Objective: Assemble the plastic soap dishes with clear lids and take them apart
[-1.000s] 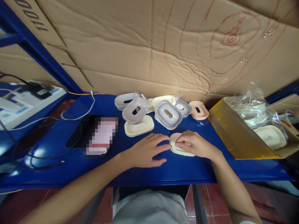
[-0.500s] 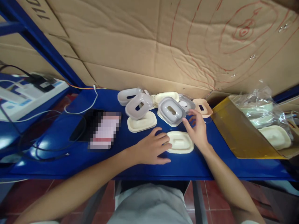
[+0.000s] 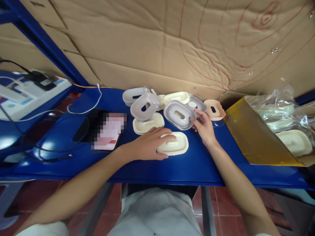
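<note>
My left hand [image 3: 154,143] is closed around the left end of a cream oval plastic piece [image 3: 180,144] with a raised bar, flat on the blue table. At its right, my right hand [image 3: 204,127] pinches the right rim of a glossy grey oval dish [image 3: 173,109] with a slot in its middle. Two more grey slotted dishes, one a tilted dish [image 3: 144,105], lie to the left, the tilted one leaning over a stack of cream pieces [image 3: 149,124]. Behind are another cream piece [image 3: 180,96], a grey dish with a white disc [image 3: 199,104] and a peach slotted dish [image 3: 215,110].
An open cardboard box [image 3: 241,134] on the right holds plastic-wrapped green and cream pieces. To the left lie a phone [image 3: 108,131], cables and a white power strip [image 3: 24,100]. A cardboard wall [image 3: 128,42] stands behind the table.
My left hand has closed on the cream piece and slid it left. My right hand has moved to the grey dish and taken its rim. The view has shifted slightly.
</note>
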Tool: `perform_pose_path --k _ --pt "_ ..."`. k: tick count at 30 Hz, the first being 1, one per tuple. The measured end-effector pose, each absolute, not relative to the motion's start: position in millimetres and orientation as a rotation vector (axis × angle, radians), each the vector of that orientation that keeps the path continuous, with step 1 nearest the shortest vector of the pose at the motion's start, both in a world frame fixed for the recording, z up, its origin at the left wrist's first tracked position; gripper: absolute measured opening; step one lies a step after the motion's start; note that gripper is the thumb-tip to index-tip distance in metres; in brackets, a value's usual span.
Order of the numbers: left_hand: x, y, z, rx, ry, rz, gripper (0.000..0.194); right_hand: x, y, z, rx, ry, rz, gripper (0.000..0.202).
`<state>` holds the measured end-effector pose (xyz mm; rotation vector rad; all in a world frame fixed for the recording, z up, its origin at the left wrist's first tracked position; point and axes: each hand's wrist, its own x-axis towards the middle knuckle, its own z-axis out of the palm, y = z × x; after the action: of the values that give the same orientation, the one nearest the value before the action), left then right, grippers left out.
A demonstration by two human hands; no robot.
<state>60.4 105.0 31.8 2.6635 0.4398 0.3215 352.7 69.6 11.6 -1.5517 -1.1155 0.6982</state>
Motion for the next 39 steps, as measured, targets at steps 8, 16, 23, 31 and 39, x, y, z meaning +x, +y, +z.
perform_pose_path --k 8,16,23,31,39 --pt "52.5 108.2 36.6 2.455 0.309 0.248 0.085 358.4 64.6 26.9 -1.446 -1.000 0.842 0.058" --pt "53.7 106.6 26.9 2.498 0.430 0.181 0.092 363.2 42.7 54.9 -1.312 -1.020 1.107 0.063" --pt "41.9 118.4 22.0 2.440 0.445 0.276 0.112 360.4 -1.1 78.2 -1.382 -1.897 0.678 0.039" --pt "18.0 125.8 32.8 2.447 0.573 0.196 0.112 347.8 -21.6 86.2 -1.353 -2.306 0.464 0.045" --pt "36.1 105.1 36.4 2.450 0.469 0.258 0.113 340.7 -23.2 69.2 -1.391 -2.544 0.568 0.034"
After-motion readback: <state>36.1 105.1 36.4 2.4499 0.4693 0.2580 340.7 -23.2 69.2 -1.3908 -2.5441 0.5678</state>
